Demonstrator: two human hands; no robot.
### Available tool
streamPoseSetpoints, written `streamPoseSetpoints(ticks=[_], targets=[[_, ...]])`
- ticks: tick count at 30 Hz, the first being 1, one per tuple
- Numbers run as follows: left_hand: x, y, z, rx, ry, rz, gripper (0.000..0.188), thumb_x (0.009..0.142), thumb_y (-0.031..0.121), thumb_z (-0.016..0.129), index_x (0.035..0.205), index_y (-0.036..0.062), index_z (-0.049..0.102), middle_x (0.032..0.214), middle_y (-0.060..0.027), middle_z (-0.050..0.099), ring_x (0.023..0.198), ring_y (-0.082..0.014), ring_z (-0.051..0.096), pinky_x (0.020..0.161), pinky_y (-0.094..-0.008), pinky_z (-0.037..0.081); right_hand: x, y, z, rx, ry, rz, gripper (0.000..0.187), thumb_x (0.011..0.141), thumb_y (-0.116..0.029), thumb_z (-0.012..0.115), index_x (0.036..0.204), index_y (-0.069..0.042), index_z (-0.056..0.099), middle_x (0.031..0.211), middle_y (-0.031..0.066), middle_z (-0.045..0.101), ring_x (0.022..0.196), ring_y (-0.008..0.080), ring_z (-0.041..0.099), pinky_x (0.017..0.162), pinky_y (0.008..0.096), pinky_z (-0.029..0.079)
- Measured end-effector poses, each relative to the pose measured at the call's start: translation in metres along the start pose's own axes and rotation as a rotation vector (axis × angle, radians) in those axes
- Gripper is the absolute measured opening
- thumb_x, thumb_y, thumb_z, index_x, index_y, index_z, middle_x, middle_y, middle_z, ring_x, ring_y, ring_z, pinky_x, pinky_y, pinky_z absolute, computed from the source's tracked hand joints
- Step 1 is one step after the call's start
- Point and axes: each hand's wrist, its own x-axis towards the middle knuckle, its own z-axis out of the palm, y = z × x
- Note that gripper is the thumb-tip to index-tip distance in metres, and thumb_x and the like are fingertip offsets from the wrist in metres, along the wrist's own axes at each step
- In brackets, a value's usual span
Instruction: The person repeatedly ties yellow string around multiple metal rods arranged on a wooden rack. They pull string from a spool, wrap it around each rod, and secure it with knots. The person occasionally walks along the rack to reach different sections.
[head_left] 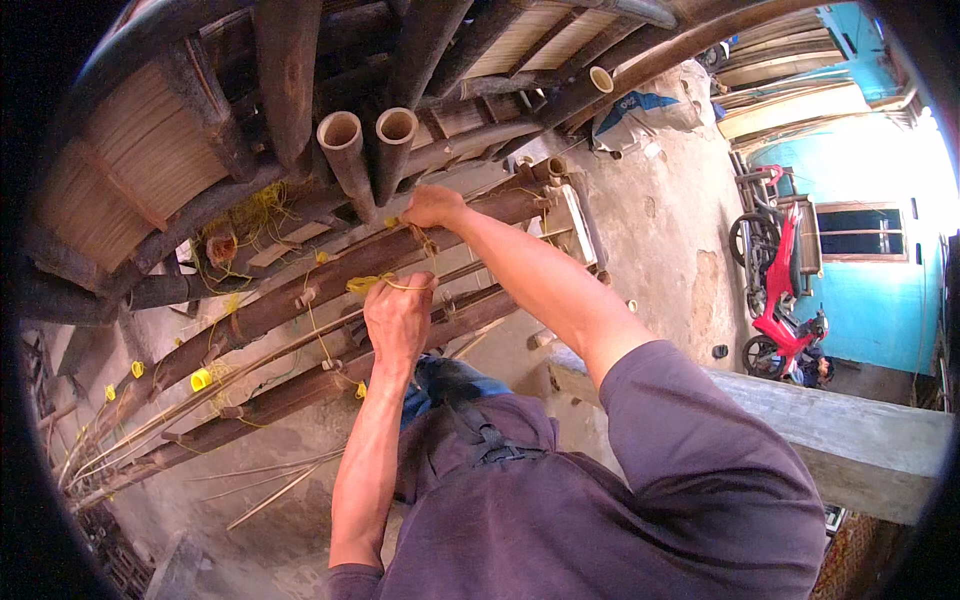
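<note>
My left hand [398, 315] is closed around a yellow string [368, 284], whose loops stick out by the thumb and finger. Farther off, my right hand [433, 207] is closed just above a dark bamboo pole [345, 268]; a bit of yellow shows by its fingertips, but what they grip is hidden. Along this pole, yellow ties and small pegs are fixed at intervals. A second dark pole [285, 402] runs nearly parallel, nearer to me, with thin strips lying between the two. A yellow ring-shaped piece [202, 380] sits at the left, beside the strips.
Thick dark bamboo legs with open ends [341, 130] hang over the far side, next to woven panels [150, 135]. A tangle of yellow string [258, 212] lies at the far left. A grey beam [850, 430] stands at my right; beyond it is a red motorbike [783, 275].
</note>
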Motion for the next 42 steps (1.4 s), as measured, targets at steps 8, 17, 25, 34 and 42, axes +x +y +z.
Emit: streamPoseSetpoints(ticks=[8,17,25,34,42], targets=[[-0.003,-0.01,0.011,0.01,0.048,0.092,0.008,0.082,0.018,0.064,0.081,0.0105,0.064,0.069,-0.0111,0.063,0.066,-0.0286,0.061,0.069,-0.0392,0.049,-0.042,-0.014,-0.035,0.377,0.41,-0.425,0.029,0.089,-0.022,0.044,0.085,-0.002,0.064,0.085,0.0207,0.064,0.081,0.0366,0.064,0.071,0.0474,0.049],[0.031,0.029,-0.012,-0.346,-0.148,-0.188,0.017,0.09,0.021,0.056,0.086,0.0063,0.065,0.067,-0.0117,0.062,0.065,-0.0234,0.062,0.07,-0.0351,0.049,-0.229,-0.043,0.092,0.269,0.07,-0.638,0.033,0.09,-0.027,0.046,0.071,-0.004,0.06,0.068,0.0161,0.063,0.064,0.0351,0.064,0.058,0.0463,0.05],[0.142,-0.04,0.074,-0.678,-0.307,-0.776,0.039,0.089,0.041,0.049,0.081,0.0033,0.058,0.059,-0.0025,0.048,0.051,-0.0132,0.045,0.045,-0.0298,0.035,-0.243,-0.019,0.093,0.301,0.157,-0.59,0.02,0.077,-0.024,0.056,0.061,-0.013,0.062,0.062,0.0108,0.063,0.063,0.0319,0.065,0.058,0.0421,0.052],[0.249,-0.124,0.009,0.332,-0.623,-0.092,0.039,0.087,0.044,0.055,0.099,0.0083,0.065,0.083,-0.0112,0.067,0.077,-0.0269,0.065,0.069,-0.0382,0.05,-0.35,0.068,0.071,1.285,0.481,0.282,0.054,0.08,-0.014,0.062,0.131,-0.007,0.047,0.12,0.0162,0.053,0.093,0.0256,0.059,0.081,0.0358,0.048],[0.128,0.108,0.059,-0.087,-0.637,0.013,0.033,0.087,0.032,0.056,0.102,0.0041,0.064,0.098,-0.0189,0.065,0.089,-0.0372,0.062,0.079,-0.0439,0.05,-0.286,0.173,0.02,0.843,0.194,-0.191,0.021,0.087,-0.014,0.059,0.105,-0.003,0.06,0.091,0.0109,0.062,0.087,0.022,0.06,0.074,0.035,0.048]])
